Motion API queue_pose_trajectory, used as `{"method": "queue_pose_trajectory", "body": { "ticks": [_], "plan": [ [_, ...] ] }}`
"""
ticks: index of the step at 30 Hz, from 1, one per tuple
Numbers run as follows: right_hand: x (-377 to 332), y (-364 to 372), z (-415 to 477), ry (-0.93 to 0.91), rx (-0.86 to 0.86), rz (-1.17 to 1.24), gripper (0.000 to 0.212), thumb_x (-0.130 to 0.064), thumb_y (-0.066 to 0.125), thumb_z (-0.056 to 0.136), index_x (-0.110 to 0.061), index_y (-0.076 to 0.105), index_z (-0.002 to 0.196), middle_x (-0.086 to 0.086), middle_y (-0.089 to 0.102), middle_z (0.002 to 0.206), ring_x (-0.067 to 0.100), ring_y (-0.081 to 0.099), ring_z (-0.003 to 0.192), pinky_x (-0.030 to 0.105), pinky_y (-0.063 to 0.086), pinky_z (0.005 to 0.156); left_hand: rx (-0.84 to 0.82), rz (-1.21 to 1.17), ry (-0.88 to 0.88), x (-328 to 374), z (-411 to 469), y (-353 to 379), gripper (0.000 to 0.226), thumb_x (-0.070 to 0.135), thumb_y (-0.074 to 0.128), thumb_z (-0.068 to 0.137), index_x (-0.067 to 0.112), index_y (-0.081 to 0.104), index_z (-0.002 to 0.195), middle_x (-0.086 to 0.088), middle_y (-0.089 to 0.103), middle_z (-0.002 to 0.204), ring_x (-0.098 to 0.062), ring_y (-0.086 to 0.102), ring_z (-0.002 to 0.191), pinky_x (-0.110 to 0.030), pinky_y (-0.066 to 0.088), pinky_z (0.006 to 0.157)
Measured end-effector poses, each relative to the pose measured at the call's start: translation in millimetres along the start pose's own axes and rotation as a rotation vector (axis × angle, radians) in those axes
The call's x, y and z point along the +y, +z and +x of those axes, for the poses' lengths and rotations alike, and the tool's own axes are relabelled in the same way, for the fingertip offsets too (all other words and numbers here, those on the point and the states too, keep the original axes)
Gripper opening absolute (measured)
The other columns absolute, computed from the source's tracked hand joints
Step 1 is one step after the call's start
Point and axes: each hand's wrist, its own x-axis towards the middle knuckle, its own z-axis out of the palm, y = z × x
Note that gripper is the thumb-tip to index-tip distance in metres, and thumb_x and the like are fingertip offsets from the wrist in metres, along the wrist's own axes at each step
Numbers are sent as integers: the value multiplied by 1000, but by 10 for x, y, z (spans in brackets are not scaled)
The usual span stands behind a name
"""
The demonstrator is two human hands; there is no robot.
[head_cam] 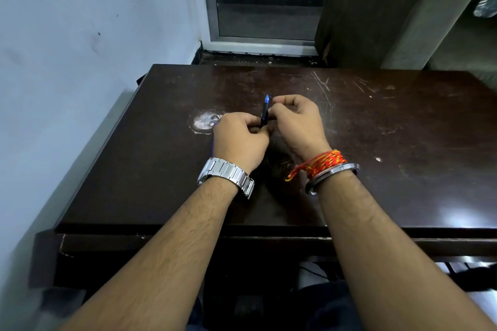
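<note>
Beneath the fingers, a scratched dark wooden table (376, 148) beside a pale wall (67, 62); left hand (239, 140) and right hand (297, 123) pinch a black, blue-tipped plastic pen (265, 113).

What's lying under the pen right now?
Only scratched dark table shows around the pen, held between left hand and right hand. The spot directly beneath is covered by them.

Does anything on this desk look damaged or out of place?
Yes, the table is worn. A round whitish patch where the finish has come off lies just left of the left hand, and pale scratches cross the far side beyond the right hand. The pen held between both hands looks intact.
</note>
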Motion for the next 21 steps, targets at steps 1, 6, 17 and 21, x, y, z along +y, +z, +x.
{"method": "queue_pose_trajectory", "body": {
  "ticks": [1, 6, 17, 21],
  "plan": [
    [-6, 1, -9, 0, 14, -3, 7, -24, 67, 74, -20, 66, 81, -4, 70, 71, 2, 65, 55, 20, 50, 54, 0, 2, 5, 4, 0, -1, 10, 22, 75, 74, 20, 78, 83, 7, 71, 69, -4, 67, 67, -15, 50, 59],
    [7, -11, -27, -39, -23, -20, 21, -26, 79, 75, -24, 62, 88, -6, 69, 69, 7, 67, 61, 28, 58, 61, 5, 19, 40, 15, -1, 3, 4, 21, 75, 74, 17, 76, 76, 8, 70, 65, -3, 65, 63, -16, 45, 53],
    [10, -21, -25, -53, -21, -48, 25, -25, 78, 71, -27, 60, 88, -4, 70, 72, 12, 67, 67, 37, 59, 70, -6, 35, 54, 13, -13, 7, 5, 21, 73, 74, 17, 76, 75, 6, 71, 66, -5, 66, 64, -22, 52, 57],
    [-10, 0, -21, 0, -21, 16, 22, -24, 64, 65, -26, 62, 88, 0, 75, 77, 17, 71, 75, 41, 59, 74, -21, 18, 28, 10, -13, 5, 3, 22, 75, 74, 19, 75, 74, 7, 71, 67, -6, 67, 65, -23, 54, 60]
  ]
}}
